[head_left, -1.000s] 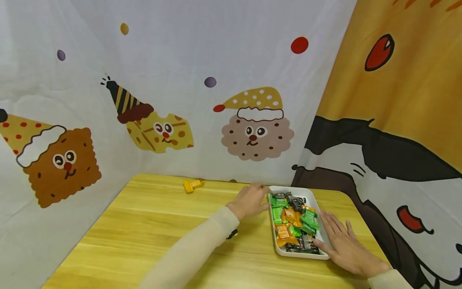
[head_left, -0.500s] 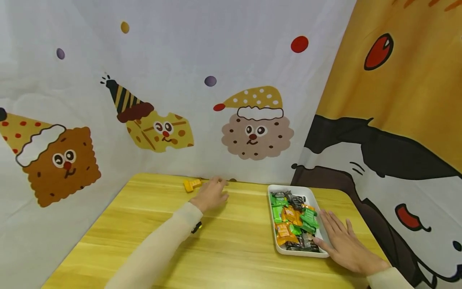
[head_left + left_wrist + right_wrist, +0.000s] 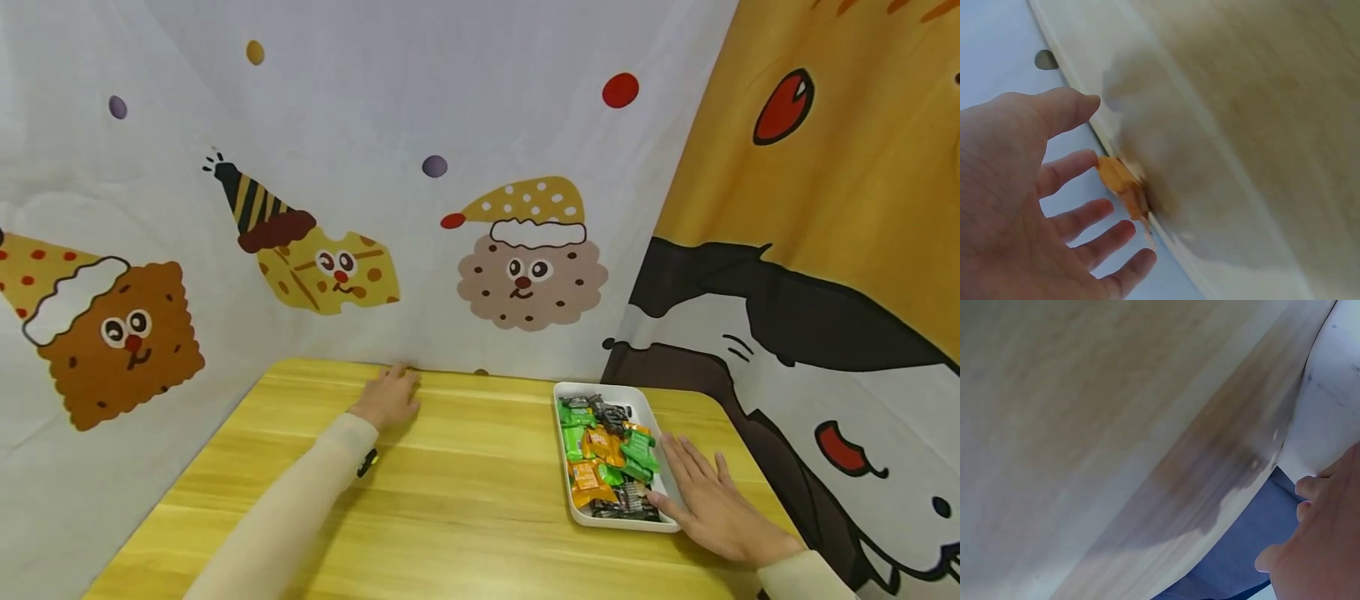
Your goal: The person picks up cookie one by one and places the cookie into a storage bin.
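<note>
At the far left of the table, my left hand (image 3: 388, 397) hovers over an orange-wrapped candy (image 3: 1124, 184), which it hides in the head view. In the left wrist view its fingers are spread and the thumb stands apart; the index fingertip reaches the candy's edge, though contact is unclear. On the right, my right hand (image 3: 716, 504) lies with straight fingers along the outer side of a white tray (image 3: 583, 515), its thumb over the rim near the closest corner. Green candies (image 3: 639, 450), orange candies (image 3: 587, 479) and dark-wrapped candies (image 3: 626, 503) fill the tray.
A wood-grain table (image 3: 465, 475) carries the tray on its right part. Behind its back edge hangs a white cartoon-printed cloth (image 3: 360, 125), and a yellow, black and white printed cloth (image 3: 847, 250) hangs at the right.
My left hand has moved left from beside the tray to the orange candy at the back left, now covering it. My right hand has stayed at the tray.
</note>
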The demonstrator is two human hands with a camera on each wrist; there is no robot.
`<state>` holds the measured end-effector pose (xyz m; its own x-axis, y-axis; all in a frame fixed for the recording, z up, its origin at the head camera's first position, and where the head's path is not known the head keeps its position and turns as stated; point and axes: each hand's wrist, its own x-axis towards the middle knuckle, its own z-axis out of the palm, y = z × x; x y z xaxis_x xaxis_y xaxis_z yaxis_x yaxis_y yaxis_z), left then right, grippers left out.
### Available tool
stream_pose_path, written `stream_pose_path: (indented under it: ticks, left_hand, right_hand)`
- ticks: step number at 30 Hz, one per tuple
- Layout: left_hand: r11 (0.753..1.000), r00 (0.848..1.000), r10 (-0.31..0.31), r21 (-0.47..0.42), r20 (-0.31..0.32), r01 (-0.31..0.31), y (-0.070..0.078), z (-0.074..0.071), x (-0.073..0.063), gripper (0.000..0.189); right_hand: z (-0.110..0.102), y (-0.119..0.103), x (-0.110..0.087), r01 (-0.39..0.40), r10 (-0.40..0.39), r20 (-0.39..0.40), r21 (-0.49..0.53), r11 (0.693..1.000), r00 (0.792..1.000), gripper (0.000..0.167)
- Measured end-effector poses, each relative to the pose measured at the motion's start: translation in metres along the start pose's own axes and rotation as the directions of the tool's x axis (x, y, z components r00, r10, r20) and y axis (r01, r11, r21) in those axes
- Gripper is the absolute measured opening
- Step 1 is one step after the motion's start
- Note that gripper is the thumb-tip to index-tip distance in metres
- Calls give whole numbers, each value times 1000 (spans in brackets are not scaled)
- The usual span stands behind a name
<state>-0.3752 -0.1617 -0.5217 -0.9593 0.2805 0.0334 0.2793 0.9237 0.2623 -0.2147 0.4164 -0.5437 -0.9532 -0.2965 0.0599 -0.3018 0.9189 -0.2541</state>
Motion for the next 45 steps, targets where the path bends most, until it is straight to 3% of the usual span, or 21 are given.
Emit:
stream_pose_path:
  ticks: [7, 25, 28, 35, 45]
  left_hand:
    - [1000, 1000, -4, -8, 0, 4, -4, -4, -8, 50]
    - [997, 995, 72, -21, -70, -73, -10, -8, -4, 13]
    - [997, 994, 70, -11, -79, -71, -9, -6, -4, 14]
    - [999, 998, 29, -10, -59, -30, -7, -4, -4, 41]
    - [999, 997, 42, -24, -67, -44, -6, -3, -6, 27]
  right_hand:
    - [-1, -1, 1, 3, -3, 4, -11, 1000, 1000, 97]
    - [2, 1, 1, 3, -3, 3, 4, 1000, 1000, 98]
    - [1, 1, 0, 6, -6, 0, 6, 1000, 1000, 97]
    - [1, 0, 0, 4, -4, 1, -6, 1000, 1000, 98]
    - [0, 1, 1, -4, 4, 9, -11, 1000, 1000, 98]
